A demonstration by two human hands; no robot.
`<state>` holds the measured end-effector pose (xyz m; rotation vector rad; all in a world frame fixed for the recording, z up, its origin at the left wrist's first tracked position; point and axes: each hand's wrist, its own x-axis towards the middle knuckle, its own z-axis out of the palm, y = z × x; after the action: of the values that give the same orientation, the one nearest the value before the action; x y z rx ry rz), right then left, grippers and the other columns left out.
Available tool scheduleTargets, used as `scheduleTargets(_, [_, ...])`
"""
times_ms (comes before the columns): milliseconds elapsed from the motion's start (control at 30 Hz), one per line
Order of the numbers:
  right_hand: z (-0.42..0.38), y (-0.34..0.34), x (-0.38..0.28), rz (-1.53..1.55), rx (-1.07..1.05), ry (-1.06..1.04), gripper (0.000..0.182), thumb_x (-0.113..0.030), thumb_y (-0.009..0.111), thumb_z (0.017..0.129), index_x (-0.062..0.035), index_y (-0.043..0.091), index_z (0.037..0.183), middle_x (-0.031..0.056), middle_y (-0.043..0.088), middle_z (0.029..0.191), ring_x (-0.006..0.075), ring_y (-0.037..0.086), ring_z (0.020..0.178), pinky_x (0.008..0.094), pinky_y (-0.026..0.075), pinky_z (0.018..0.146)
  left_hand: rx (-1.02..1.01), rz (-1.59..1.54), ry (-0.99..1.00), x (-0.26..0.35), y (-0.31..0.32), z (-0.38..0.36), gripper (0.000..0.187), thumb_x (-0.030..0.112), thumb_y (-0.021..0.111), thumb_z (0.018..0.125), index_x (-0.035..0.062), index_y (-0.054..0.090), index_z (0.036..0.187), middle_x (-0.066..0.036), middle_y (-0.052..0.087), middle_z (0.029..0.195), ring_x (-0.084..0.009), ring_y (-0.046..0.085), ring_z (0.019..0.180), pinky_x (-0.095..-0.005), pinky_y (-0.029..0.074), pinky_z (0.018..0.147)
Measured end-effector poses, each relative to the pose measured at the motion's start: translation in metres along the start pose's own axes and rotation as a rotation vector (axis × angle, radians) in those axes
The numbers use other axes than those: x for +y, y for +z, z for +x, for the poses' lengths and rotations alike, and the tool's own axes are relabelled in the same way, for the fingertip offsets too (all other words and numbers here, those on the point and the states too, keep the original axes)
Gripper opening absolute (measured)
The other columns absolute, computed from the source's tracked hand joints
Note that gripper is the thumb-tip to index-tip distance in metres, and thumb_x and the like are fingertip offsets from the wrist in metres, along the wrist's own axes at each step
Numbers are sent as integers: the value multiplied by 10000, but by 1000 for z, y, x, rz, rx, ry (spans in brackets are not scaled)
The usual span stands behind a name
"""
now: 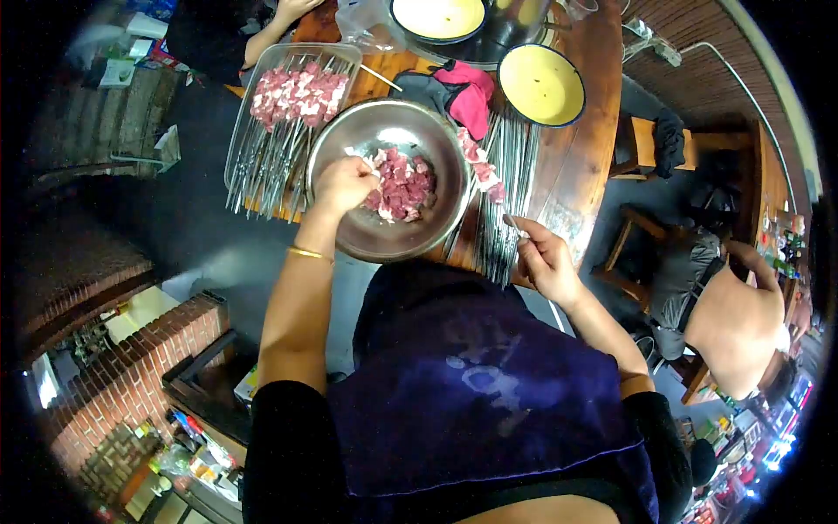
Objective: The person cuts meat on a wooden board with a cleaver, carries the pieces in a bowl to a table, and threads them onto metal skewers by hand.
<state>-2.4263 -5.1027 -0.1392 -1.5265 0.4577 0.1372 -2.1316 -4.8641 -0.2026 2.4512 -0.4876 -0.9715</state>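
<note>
My left hand [346, 183] reaches over the left side of a steel bowl [449, 210], its fingers pinched at a pale piece of meat [375, 164]. Diced red and white meat [403, 185] lies in the bottom of the bowl. In my right hand [548, 260], closed fingers grip the lower end of a metal skewer [511, 224]. Several meat chunks [483, 168] are threaded on its far part, beside the bowl's right rim. Beneath that skewer, many bare metal skewers [515, 175] lie in a bundle on the wooden table [587, 166].
A clear plastic tray [234, 157] at the left holds loaded meat skewers [299, 94]. Two yellow enamel dishes [543, 85] [439, 16] and a pink and grey cloth [471, 92] are on the far side. Another person's arm [271, 35] is at the upper left; a person [738, 323] is at the right.
</note>
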Motion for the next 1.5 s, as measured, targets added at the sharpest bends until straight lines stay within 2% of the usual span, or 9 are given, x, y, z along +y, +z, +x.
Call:
scheduleTargets(133, [-4,19,-15,140,-40,69,355,-119,450,1023,-23,509,1359,-49,504,642,38,469,532,205,420,510,-58,-1387,4,-10,-8,-38,254,118,598,909,26,598,1146,-127,685,1050,-245,675,844,-363,563,754])
scheduleTargets(267, [-9,43,-15,171,-84,67,345,-114,457,1018,-22,523,1344,-50,510,662,36,470,549,204,422,530,-247,-1745,-12,-27,7,-51,284,199,555,928,-12,604,1112,-148,675,1085,-267,630,1032,-414,504,934])
scheduleTargets(367, [-10,63,-4,-10,6,-50,359,-164,442,1039,-29,514,1364,-53,503,641,30,454,528,187,396,523,-199,-1789,122,-24,9,-63,195,76,554,927,44,621,1107,-167,674,1079,-271,659,988,-434,542,875])
scheduleTargets(700, [-21,110,-9,106,199,-12,332,-70,503,995,-42,574,1317,-86,470,693,12,380,588,188,329,537,43,-1492,336,-35,-43,-73,157,23,622,905,86,613,1048,-75,672,1006,-160,642,906,-325,538,839])
scheduleTargets(800, [-29,114,-6,62,265,10,324,-60,511,989,-31,580,1304,-79,489,709,19,413,614,194,361,560,246,-642,582,-34,-35,-50,296,55,650,875,73,605,1167,-108,682,1058,-226,663,951,-346,538,848])
scheduleTargets(833, [-30,115,-4,42,285,-7,321,-54,515,985,-27,584,1298,-78,498,717,24,422,620,197,372,570,441,188,624,-27,-45,-59,444,88,663,842,73,568,1275,-149,668,1141,-301,653,1023,-378,523,881])
scheduleTargets(900, [-32,113,-3,-1,316,-38,317,-41,523,976,-19,591,1284,-75,516,731,35,439,631,201,395,589,378,353,605,-22,-40,-52,475,115,665,826,97,572,1292,-160,653,1171,-344,633,1052,-406,510,900])
scheduleTargets(1133, [-13,102,-11,-405,266,-120,368,-55,591,895,-53,617,1261,100,613,670,88,539,571,264,464,551,139,579,413,-11,-20,-16,177,338,631,851,171,682,879,-107,700,833,-328,676,808,-455,530,704])
scheduleTargets(1500, [35,74,-35,-805,245,-393,402,-68,688,811,-143,663,1205,84,604,640,244,609,525,357,503,511,82,544,355,-14,21,12,204,270,672,821,122,655,961,-112,677,951,-320,659,918,-478,531,751])
